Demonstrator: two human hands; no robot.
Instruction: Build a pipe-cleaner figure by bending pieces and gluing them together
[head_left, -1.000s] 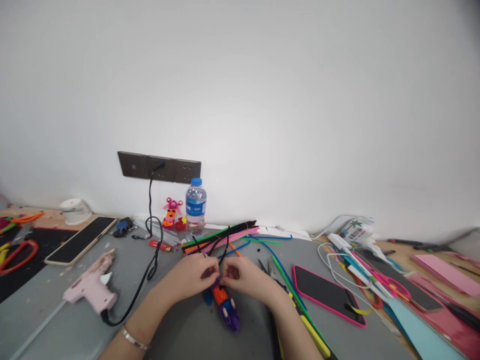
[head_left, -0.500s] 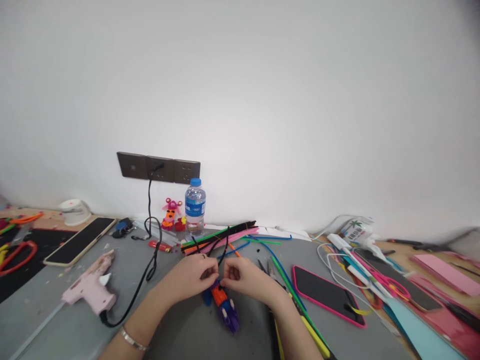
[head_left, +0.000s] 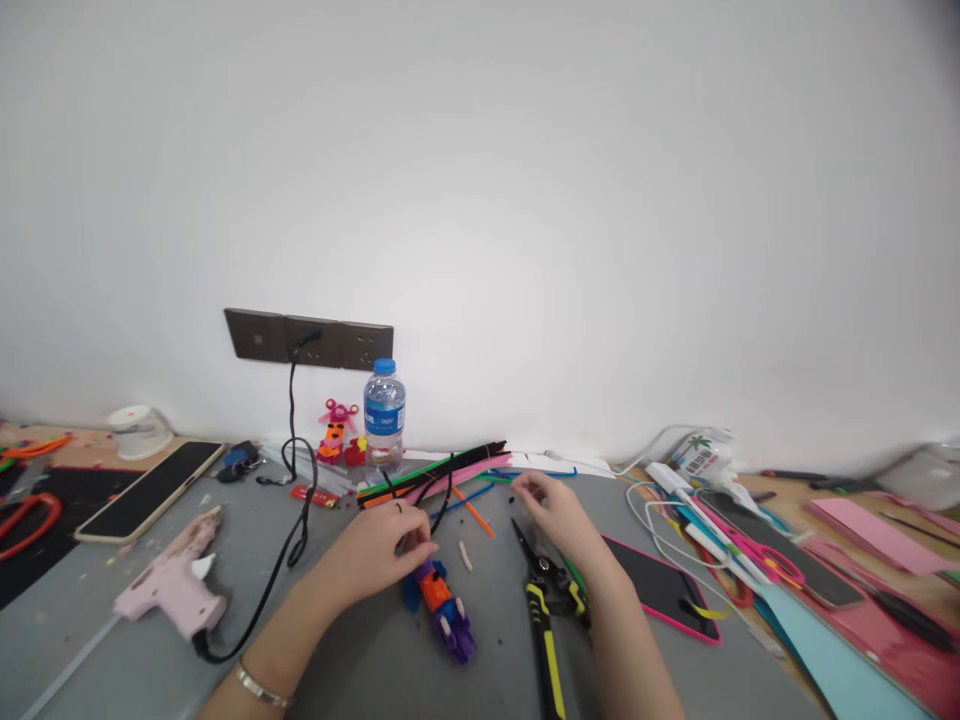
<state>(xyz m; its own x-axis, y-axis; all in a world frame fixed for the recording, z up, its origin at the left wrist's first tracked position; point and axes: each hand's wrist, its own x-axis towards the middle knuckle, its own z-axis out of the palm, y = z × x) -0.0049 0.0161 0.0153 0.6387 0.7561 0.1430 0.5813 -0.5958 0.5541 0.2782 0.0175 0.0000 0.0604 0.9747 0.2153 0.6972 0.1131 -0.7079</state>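
A small handmade figure in purple, orange and blue fuzzy stems lies on the grey table, its lower end towards me. My left hand is closed around its upper end, with bent black stems rising behind the fingers. My right hand is apart from the figure, hovering over the table to its right with curled, loosely parted fingers. Near those fingertips lies a tiny black bit. Below my right hand rest black-and-yellow pliers, jaws pointing away. A short white piece lies between the figure and the pliers.
A bundle of fuzzy stems lies behind my hands, near a water bottle and a pink-orange figure. On the left are a pink glue gun with its cord and a phone. A pink-cased phone and scissors are on the right.
My right hand has left the figure and moved right and away from me, uncovering the white piece and more of the pliers. My left hand stays at the figure.
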